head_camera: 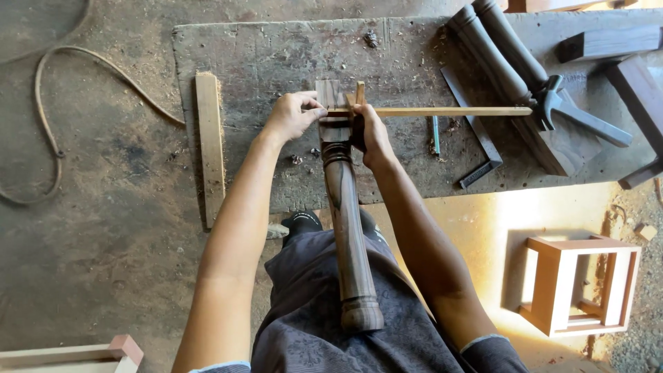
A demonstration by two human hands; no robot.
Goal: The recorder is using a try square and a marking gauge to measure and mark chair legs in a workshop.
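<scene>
A dark turned wooden leg (349,221) runs from my lap up onto a worn board (276,62) on the floor. Its square top end (330,93) rests on the board. My left hand (293,114) pinches the left side of that square end. My right hand (369,131) grips a wooden marking gauge (358,103) pressed against the leg's right side. The gauge's long pale stem (449,111) sticks out to the right across the board.
A pale wood strip (209,148) lies at the board's left edge. Two more turned legs (501,55), a hammer (580,114) and a metal square (476,138) sit at the right. A small stool frame (580,283) stands lower right. A hose (48,124) curls on the left floor.
</scene>
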